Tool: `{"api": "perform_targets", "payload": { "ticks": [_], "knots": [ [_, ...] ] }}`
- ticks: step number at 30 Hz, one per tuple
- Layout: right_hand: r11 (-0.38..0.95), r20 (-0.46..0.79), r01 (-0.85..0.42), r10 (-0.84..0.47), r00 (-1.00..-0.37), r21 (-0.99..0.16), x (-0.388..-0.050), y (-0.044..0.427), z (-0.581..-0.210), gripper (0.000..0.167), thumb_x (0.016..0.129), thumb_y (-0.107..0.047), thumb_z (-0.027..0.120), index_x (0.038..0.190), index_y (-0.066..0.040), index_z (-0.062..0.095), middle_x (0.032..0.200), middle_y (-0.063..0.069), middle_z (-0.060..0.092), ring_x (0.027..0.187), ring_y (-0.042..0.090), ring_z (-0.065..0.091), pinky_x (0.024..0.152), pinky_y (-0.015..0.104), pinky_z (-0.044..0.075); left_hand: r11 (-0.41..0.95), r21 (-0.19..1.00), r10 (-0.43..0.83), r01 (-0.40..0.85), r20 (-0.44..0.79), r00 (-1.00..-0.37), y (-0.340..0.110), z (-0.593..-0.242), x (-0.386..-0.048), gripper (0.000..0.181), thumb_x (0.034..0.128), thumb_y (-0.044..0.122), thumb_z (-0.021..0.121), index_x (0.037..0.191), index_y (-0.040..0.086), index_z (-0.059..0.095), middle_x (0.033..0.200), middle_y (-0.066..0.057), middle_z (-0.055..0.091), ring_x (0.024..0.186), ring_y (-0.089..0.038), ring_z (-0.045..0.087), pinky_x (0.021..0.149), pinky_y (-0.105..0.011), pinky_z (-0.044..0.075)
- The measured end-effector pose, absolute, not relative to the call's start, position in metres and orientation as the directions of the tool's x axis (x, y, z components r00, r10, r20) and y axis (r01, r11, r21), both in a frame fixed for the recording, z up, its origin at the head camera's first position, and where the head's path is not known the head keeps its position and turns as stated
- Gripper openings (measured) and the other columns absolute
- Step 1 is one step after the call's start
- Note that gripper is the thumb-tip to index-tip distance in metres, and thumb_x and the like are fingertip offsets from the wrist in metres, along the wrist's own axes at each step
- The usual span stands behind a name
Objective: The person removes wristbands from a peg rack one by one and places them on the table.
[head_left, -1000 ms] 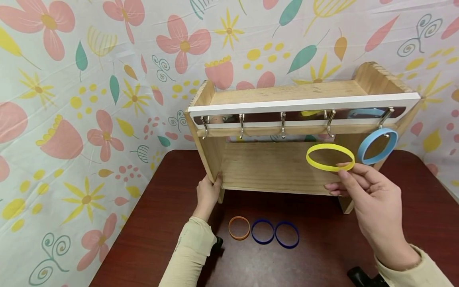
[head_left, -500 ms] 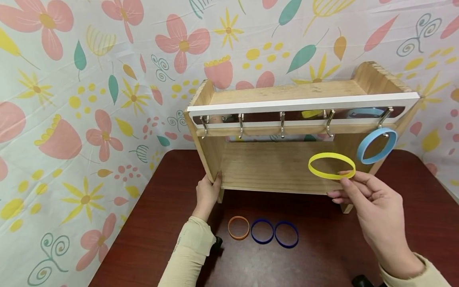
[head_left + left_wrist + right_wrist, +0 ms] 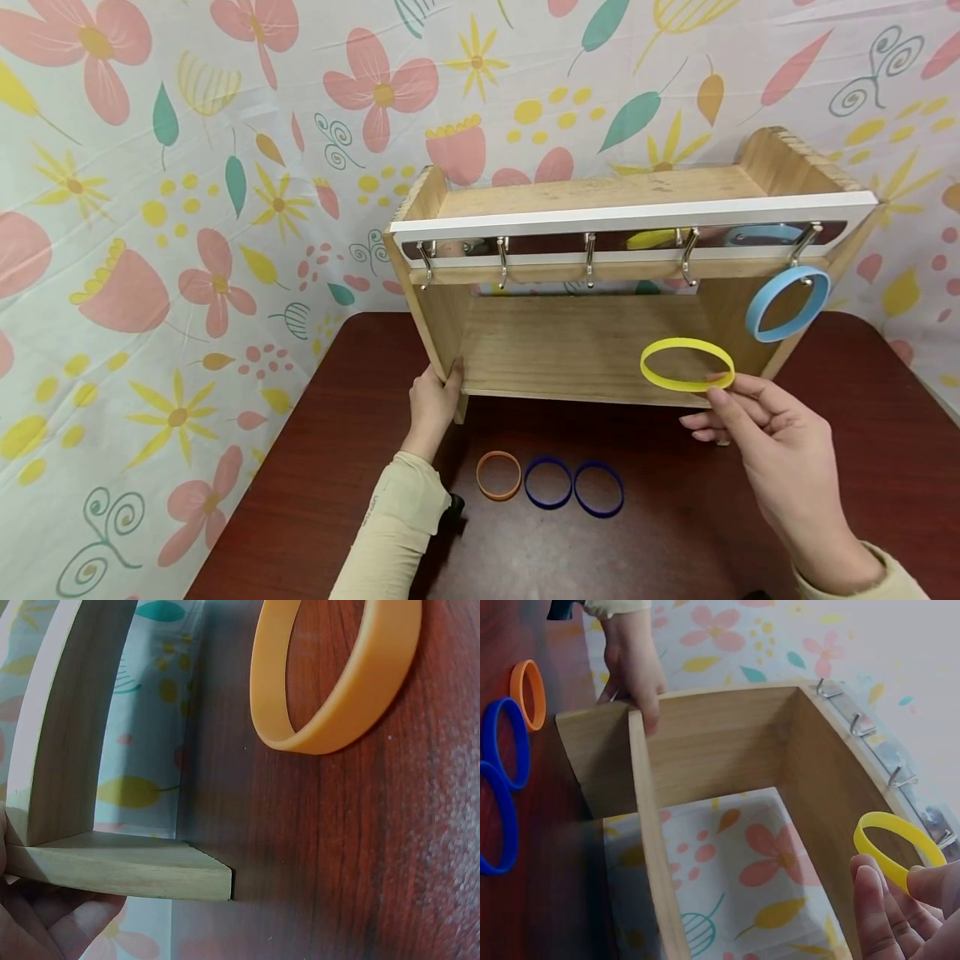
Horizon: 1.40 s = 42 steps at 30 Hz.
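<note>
Between thumb and fingers, my right hand point(image 3: 783, 454) pinches a yellow wristband point(image 3: 686, 387), held in front of the rack's lower shelf and below the hooks. The right wrist view shows the same yellow wristband point(image 3: 881, 859) in the fingers. My left hand point(image 3: 433, 408) grips the lower left side of the wooden rack point(image 3: 585, 346); in the left wrist view part of that hand point(image 3: 56, 922) is hidden by the wood. A light blue wristband point(image 3: 767, 325) hangs from the rightmost hook point(image 3: 804, 246). The other hooks, such as the middle hook point(image 3: 590, 258), hold nothing.
On the dark red table point(image 3: 315, 500), an orange wristband point(image 3: 480, 487) and two dark blue wristbands point(image 3: 528, 496) lie in a row before the rack. A flower-patterned cloth point(image 3: 277, 142) covers the wall behind and to the left.
My right hand has lowered the yellow wristband, moving it down away from the hooks. The left hand keeps its grip on the rack, and the light blue wristband still hangs.
</note>
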State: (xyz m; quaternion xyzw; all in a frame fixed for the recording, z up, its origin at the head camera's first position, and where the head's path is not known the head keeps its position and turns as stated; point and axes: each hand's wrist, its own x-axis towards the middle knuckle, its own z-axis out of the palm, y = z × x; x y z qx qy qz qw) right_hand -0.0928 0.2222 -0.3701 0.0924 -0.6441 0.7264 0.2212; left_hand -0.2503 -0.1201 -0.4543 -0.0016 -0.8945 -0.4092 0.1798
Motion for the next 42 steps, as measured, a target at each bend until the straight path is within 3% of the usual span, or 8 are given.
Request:
{"api": "perform_targets", "payload": {
  "ticks": [8, 16, 27, 42],
  "knots": [
    [-0.036, 0.411, -0.424, 0.186, -0.892, -0.905, -0.091, 0.225, -0.379, 0.020, 0.095, 0.009, 0.055, 0.114, 0.013, 0.058, 0.086, 0.006, 0.075, 0.069, 0.018, 0.071, 0.060, 0.026, 0.055, 0.666, 0.731, -0.141, 0.151, 0.322, -0.936, -0.120, -0.455, -0.251, 0.030, 0.0983, 0.035, 0.059, 0.098, 0.006, 0.068, 0.075, -0.012, 0.070, 0.058, -0.022, 0.067, 0.047, -0.032, 0.052],
    [-0.054, 0.396, -0.409, 0.166, -0.903, -0.911, -0.090, 0.230, -0.388, 0.019, 0.094, 0.009, 0.055, 0.112, 0.017, 0.055, 0.086, 0.006, 0.075, 0.069, 0.018, 0.072, 0.059, 0.027, 0.055, 0.665, 0.731, -0.140, 0.151, 0.321, -0.937, -0.119, -0.455, -0.251, 0.031, 0.0985, 0.036, 0.058, 0.099, 0.007, 0.068, 0.075, -0.012, 0.070, 0.057, -0.022, 0.066, 0.046, -0.032, 0.051],
    [-0.072, 0.332, -0.343, 0.133, -0.934, -0.937, -0.087, 0.236, -0.408, 0.015, 0.094, 0.008, 0.056, 0.108, 0.011, 0.059, 0.088, 0.005, 0.074, 0.065, 0.018, 0.071, 0.056, 0.029, 0.055, 0.667, 0.734, -0.150, 0.130, 0.304, -0.941, -0.119, -0.455, -0.251, 0.032, 0.0982, 0.038, 0.058, 0.098, 0.008, 0.068, 0.075, -0.011, 0.070, 0.059, -0.023, 0.067, 0.047, -0.032, 0.052],
    [0.076, 0.214, -0.207, 0.112, -0.970, -0.976, -0.081, 0.243, -0.432, 0.013, 0.096, 0.001, 0.059, 0.107, 0.005, 0.063, 0.087, 0.001, 0.074, 0.063, 0.020, 0.069, 0.057, 0.030, 0.055, 0.669, 0.729, -0.145, 0.144, 0.319, -0.937, -0.120, -0.455, -0.251, 0.030, 0.0982, 0.035, 0.059, 0.095, 0.006, 0.068, 0.071, -0.011, 0.069, 0.056, -0.022, 0.066, 0.047, -0.033, 0.052]
  ]
}}
